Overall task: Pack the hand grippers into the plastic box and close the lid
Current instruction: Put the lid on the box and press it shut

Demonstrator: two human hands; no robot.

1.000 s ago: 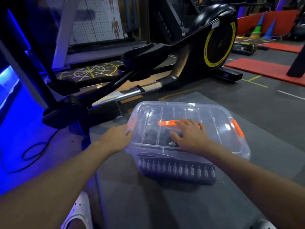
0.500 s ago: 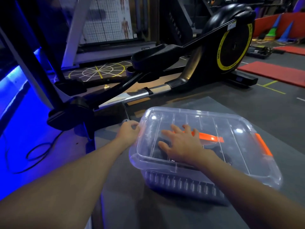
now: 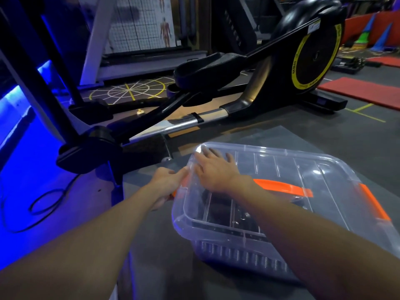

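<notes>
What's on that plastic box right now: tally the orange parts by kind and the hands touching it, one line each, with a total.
Orange side latches: 2, right latch, left latch partly under the left hand
Orange lid handle: 1
Hands on the plastic box: 2, including the right hand
Total: 5

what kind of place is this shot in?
Most likely a gym or fitness studio: an elliptical trainer stands just behind the plastic box, red floor mats lie further back, and a muscle anatomy chart is posted behind it.
</notes>
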